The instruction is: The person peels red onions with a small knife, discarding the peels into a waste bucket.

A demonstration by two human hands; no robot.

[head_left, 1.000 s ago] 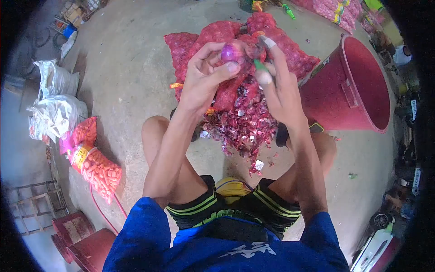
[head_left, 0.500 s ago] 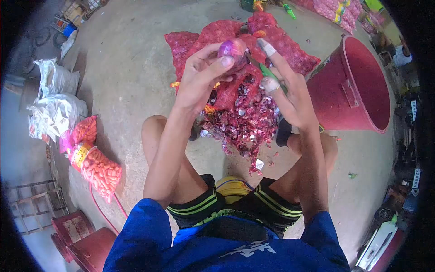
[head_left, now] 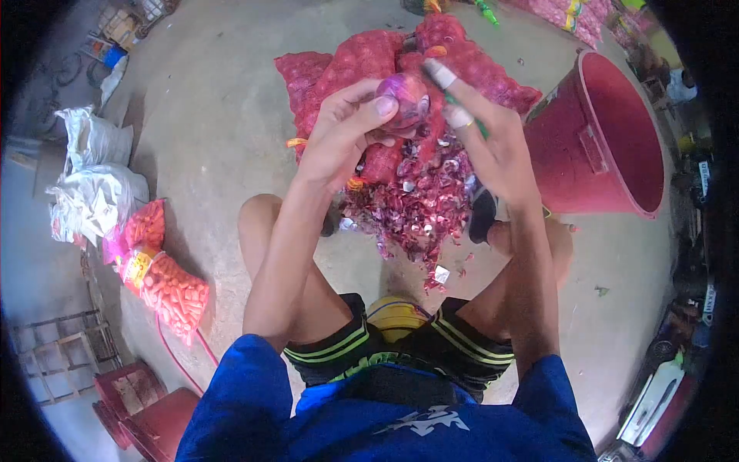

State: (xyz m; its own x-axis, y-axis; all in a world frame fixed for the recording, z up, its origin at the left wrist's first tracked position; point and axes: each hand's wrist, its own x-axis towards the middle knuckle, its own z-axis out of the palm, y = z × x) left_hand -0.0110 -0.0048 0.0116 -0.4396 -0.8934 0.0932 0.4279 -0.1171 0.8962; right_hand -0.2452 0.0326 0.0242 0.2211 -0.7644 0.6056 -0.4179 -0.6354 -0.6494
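My left hand (head_left: 339,135) is closed around a purple-red onion (head_left: 403,92), with the thumb pressed on its near side. Just right of the onion, my right hand (head_left: 499,146) grips a green-handled knife (head_left: 483,128); its blade is mostly hidden and smeared by motion. Pale wraps cover the thumb tip and index fingertip of that hand. Beneath both hands lies a heap of onion skins (head_left: 419,204) on the floor. Behind the heap, red mesh sacks of onions (head_left: 360,65) lean together.
A large red bin (head_left: 566,154) stands tilted at the right, its mouth facing right. To the left are white sacks (head_left: 100,196) and a bag of carrots (head_left: 175,292). Red plastic containers (head_left: 158,416) sit at lower left. Vehicle parts (head_left: 650,400) line the right edge.
My left hand and the onion have shifted slightly right and down. My right hand has turned a little, and the knife blade shows less than before.
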